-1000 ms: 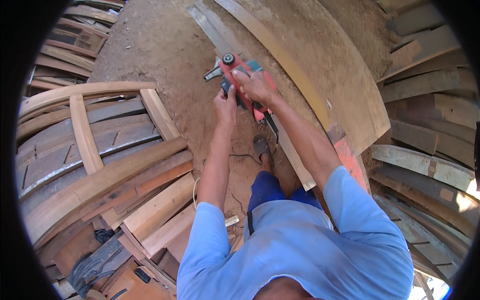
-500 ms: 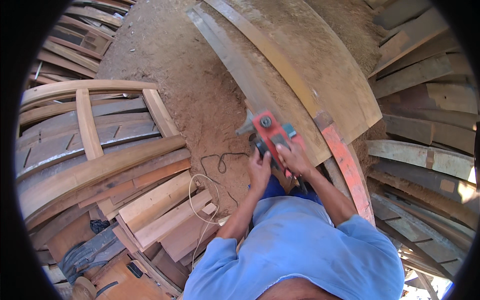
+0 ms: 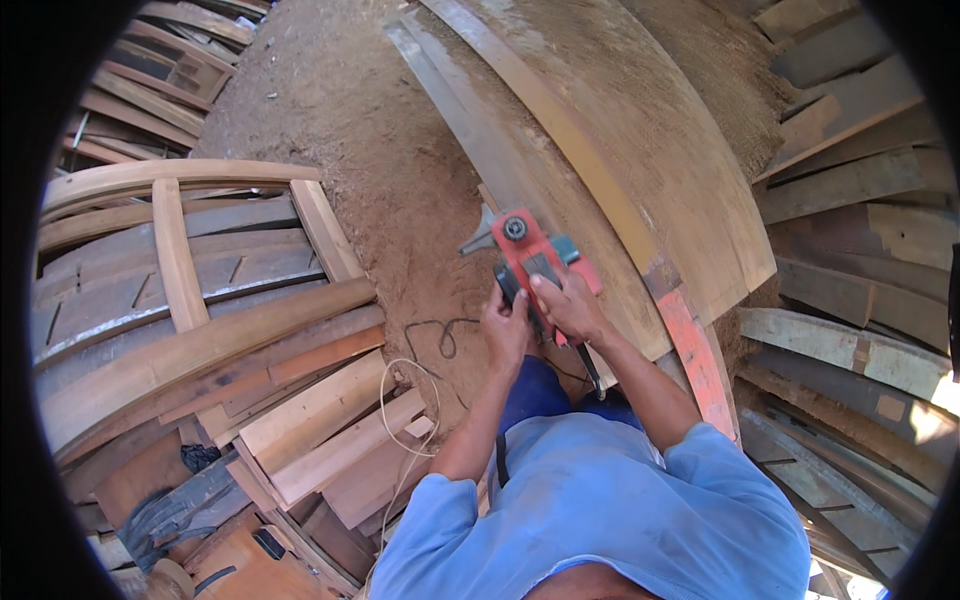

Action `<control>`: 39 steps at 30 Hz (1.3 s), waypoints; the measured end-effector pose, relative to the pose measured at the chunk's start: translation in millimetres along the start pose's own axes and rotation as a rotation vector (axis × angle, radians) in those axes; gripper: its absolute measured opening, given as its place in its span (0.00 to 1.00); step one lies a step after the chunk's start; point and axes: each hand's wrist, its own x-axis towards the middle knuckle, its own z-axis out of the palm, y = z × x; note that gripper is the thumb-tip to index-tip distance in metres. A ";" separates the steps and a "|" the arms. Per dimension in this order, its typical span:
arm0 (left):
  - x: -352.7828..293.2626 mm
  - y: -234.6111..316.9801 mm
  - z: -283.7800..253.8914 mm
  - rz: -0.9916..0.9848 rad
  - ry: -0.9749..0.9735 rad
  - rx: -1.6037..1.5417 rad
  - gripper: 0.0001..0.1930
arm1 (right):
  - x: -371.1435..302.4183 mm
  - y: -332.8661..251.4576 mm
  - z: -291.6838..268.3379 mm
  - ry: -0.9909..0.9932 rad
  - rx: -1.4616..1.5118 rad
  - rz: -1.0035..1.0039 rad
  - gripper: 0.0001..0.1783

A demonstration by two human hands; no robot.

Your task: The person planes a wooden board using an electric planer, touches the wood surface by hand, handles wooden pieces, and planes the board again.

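Note:
A red electric hand planer (image 3: 530, 240), with a round dark knob at its front and a grey metal side fence (image 3: 478, 232), is in front of my body. My right hand (image 3: 572, 308) wraps the planer's rear handle. My left hand (image 3: 506, 325) grips the black part on the planer's left side, its fingers partly hidden. A dark cord hangs from the planer's rear near my legs. Beyond the front of the planer runs a long grey strip (image 3: 450, 100) on the bench. What lies directly under the planer is mostly hidden.
A wide, dusty wooden board (image 3: 690, 170) lies ahead, crossed by a long yellow-and-red painted strip (image 3: 590, 170). At left, a wooden frame (image 3: 180, 255) rests on stacked planks. A pale cable (image 3: 385, 395) loops beside cut boards. More planks (image 3: 850, 200) lean along the right.
The planer and both my hands have shifted slightly left and forward, turning a little. My grip on it stays the same. The view has moved slightly as well.

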 end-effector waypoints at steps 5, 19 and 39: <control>103.8 30.5 -12.3 0.049 -0.001 0.036 0.18 | 93.8 -50.5 12.0 0.037 -0.033 -0.039 0.26; 270.7 51.3 -34.4 0.122 0.011 -0.072 0.16 | 240.6 -113.3 32.5 0.063 -0.013 -0.127 0.28; -207.9 -100.1 -5.1 -0.067 -0.108 0.207 0.24 | -204.1 108.0 -23.8 -0.035 0.109 0.064 0.22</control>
